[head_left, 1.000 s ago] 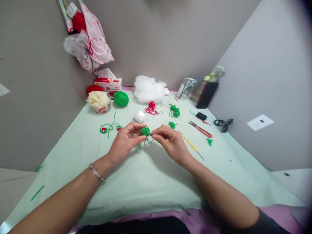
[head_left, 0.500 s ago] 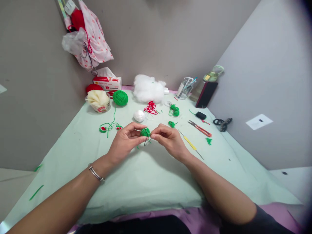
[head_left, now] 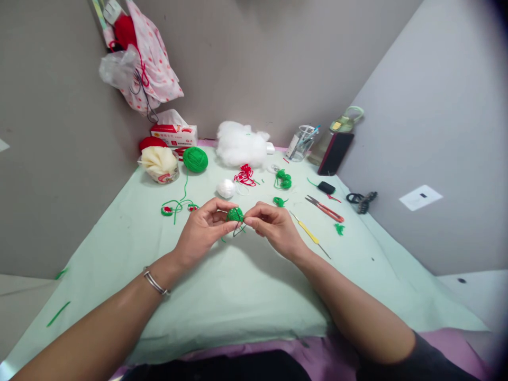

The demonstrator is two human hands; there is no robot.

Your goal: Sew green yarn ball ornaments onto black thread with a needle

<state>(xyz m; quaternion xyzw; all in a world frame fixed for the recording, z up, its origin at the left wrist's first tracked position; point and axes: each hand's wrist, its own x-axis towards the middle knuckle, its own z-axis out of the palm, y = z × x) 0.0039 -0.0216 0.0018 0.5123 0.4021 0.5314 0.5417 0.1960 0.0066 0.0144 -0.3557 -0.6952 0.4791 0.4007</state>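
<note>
Between the thumb and fingers of my left hand (head_left: 202,225) is a small green crocheted piece (head_left: 234,214), held above the table. A dark thread (head_left: 238,230) crosses its front and loops below it. My right hand (head_left: 275,227) pinches at the piece's right edge, where the dark thread runs to the fingertips; whether a needle is in the pinch is too small to tell. A short green yarn tail hangs under the piece. Just behind my hands sits a white yarn ball (head_left: 226,188). Left of them lie small red and green crocheted pieces (head_left: 167,210).
Right of my hands lie a yellow-handled crochet hook (head_left: 308,231), orange thread snips (head_left: 325,208) and green yarn scraps (head_left: 283,179). Behind are white stuffing (head_left: 242,145), a green yarn ball (head_left: 195,159), a tissue box (head_left: 174,135), a glass jar (head_left: 302,144) and a phone (head_left: 335,153).
Both hands and the green piece stay in nearly the same pose. The whole view has shifted very slightly.
</note>
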